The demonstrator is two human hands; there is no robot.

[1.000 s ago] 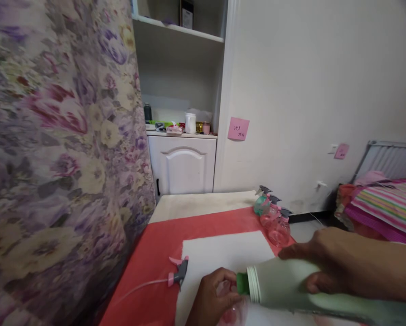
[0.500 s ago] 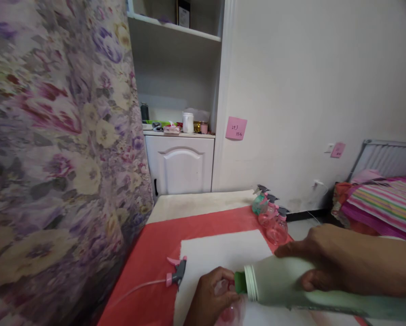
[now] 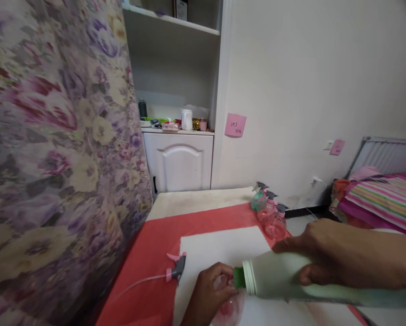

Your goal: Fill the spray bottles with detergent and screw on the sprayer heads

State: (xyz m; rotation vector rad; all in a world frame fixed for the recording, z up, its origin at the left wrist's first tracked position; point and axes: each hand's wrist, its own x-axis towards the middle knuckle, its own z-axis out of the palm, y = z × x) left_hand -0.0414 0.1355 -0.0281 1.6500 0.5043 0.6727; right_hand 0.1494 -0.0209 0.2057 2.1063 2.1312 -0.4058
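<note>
My left hand [image 3: 214, 292] is closed around the neck of a clear pink spray bottle [image 3: 228, 312] whose top is off, near the bottom edge. With my right hand [image 3: 328, 256] I grip a large pale green bottle [image 3: 271, 276] tipped onto its side. Its green spout [image 3: 239, 277] meets the mouth of the pink bottle beside my left fingers. Whether liquid is flowing I cannot tell. Left of my left hand lies a grey and pink spray trigger head [image 3: 177, 269] with its thin tube stretched out over the red cloth.
Two pink spray bottles [image 3: 275, 226] and a green spray bottle [image 3: 258, 199] stand in a row at the table's far right corner. White paper [image 3: 219, 244] covers part of the red cloth [image 3: 148, 258]. A floral curtain [image 3: 63, 158] hangs at the left; a white cabinet [image 3: 179, 163] stands behind.
The view has shifted slightly. Both hands keep their hold on the bottles, with the green spout still at the pink bottle's mouth. Nothing else has visibly moved.
</note>
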